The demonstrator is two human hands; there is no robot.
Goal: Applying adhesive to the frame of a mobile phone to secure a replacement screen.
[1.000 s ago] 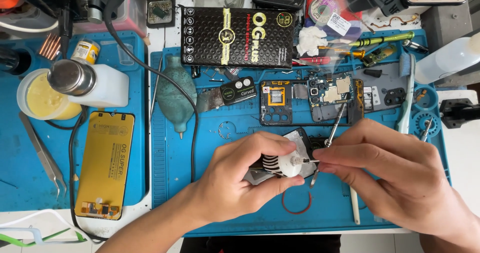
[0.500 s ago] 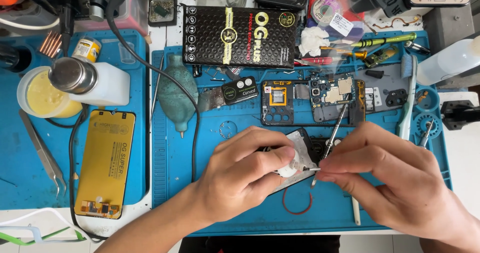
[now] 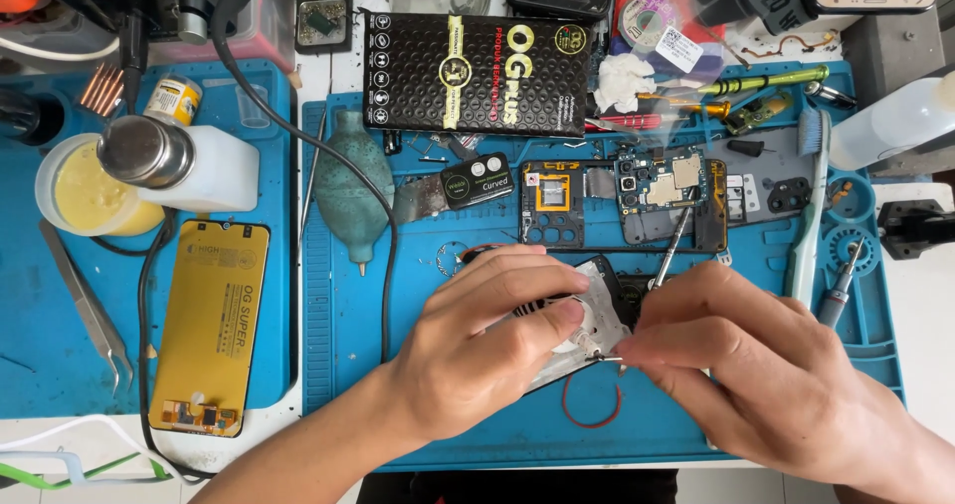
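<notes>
My left hand [image 3: 477, 350] lies over a small silvery phone part [image 3: 587, 330] on the blue work mat [image 3: 348, 365], its thumb and fingers pressing it down. My right hand [image 3: 756, 375] pinches metal tweezers [image 3: 676, 240] whose tips meet the part's right edge near a black piece [image 3: 622, 290]. Much of the part is hidden under my fingers. A thin red ring of wire [image 3: 592, 404] lies on the mat just below the part.
An opened phone frame and circuit board [image 3: 622, 196] lie beyond my hands, with a black patterned box [image 3: 477, 71] behind. A teal air blower [image 3: 353, 191], yellow screen panel [image 3: 214, 325], white dispenser bottle [image 3: 174, 166], loose tweezers [image 3: 90, 310] and a toothbrush [image 3: 811, 205] surround the mat.
My left hand has closed down flatter over the part, hiding the black coil seen earlier. My right hand has shifted slightly and the tweezers' tips now sit lower at the part's edge.
</notes>
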